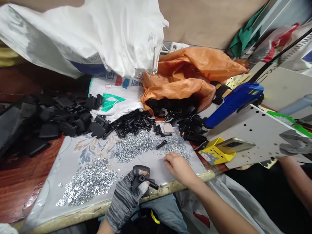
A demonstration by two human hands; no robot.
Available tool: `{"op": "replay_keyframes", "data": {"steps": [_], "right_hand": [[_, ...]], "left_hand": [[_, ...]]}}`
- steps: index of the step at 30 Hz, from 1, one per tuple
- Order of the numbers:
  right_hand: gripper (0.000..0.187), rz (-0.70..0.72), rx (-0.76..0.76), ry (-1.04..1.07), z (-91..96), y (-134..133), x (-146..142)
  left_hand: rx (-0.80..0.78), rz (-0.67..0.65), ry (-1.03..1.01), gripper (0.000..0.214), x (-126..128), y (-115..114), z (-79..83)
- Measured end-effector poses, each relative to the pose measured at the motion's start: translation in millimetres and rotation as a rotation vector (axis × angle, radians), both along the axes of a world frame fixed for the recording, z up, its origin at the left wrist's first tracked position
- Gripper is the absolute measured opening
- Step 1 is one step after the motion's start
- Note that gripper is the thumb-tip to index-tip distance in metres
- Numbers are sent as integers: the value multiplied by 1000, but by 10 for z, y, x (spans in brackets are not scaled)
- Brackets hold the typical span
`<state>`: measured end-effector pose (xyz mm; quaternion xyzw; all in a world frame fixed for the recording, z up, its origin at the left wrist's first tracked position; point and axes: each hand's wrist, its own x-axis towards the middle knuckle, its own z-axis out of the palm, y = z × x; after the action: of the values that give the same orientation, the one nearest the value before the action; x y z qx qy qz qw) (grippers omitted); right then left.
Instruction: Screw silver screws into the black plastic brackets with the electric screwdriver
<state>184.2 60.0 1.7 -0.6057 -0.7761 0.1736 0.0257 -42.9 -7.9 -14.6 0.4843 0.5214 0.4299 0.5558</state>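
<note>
My left hand, in a grey knit fingerless glove, is shut on a black plastic clamp handle with a black bolt through it. My right hand is bare, its fingertips curled at the edge of a spread of silver screws. I cannot tell whether those fingers pinch a screw. Scattered silver washers lie to the left on a cloth-covered board. One loose black bolt rests among the screws.
Black plastic parts and black bolts are heaped behind the board, beside white and orange woven sacks. To the right are a blue-handled tool, a yellow stand, a perforated metal plate, and another person's forearm.
</note>
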Motion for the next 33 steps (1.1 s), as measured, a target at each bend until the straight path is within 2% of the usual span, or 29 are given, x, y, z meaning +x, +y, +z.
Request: {"op": "replay_keyframes", "data": {"steps": [5, 8, 13, 17, 19, 23, 27, 31, 33], "right_hand": [[18, 8, -36, 57, 38, 14, 105], [21, 15, -6, 61, 85, 51, 69], [18, 106, 31, -91, 178, 141, -191], [25, 210, 43, -93, 148, 306, -457], [22, 250, 17, -116, 110, 393, -552], [17, 258, -41, -159, 108, 471, -597], [17, 271, -85, -105, 271, 361, -533], [15, 415, -104, 217, 478, 84, -579], [22, 456, -80, 260, 540, -75, -652]], "left_hand": [[25, -66, 73, 32, 24, 11, 37], [16, -60, 100, 36, 53, 14, -19], [26, 22, 170, 39, 75, 14, -169], [53, 10, 169, 38, 68, 13, -148], [55, 7, 154, 34, 65, 10, -131], [81, 29, 147, 34, 58, -4, -154], [70, 19, 141, 36, 68, 6, -137], [64, 78, 144, 31, 111, 54, -110], [47, 120, 166, 31, 128, 77, -132]]}}
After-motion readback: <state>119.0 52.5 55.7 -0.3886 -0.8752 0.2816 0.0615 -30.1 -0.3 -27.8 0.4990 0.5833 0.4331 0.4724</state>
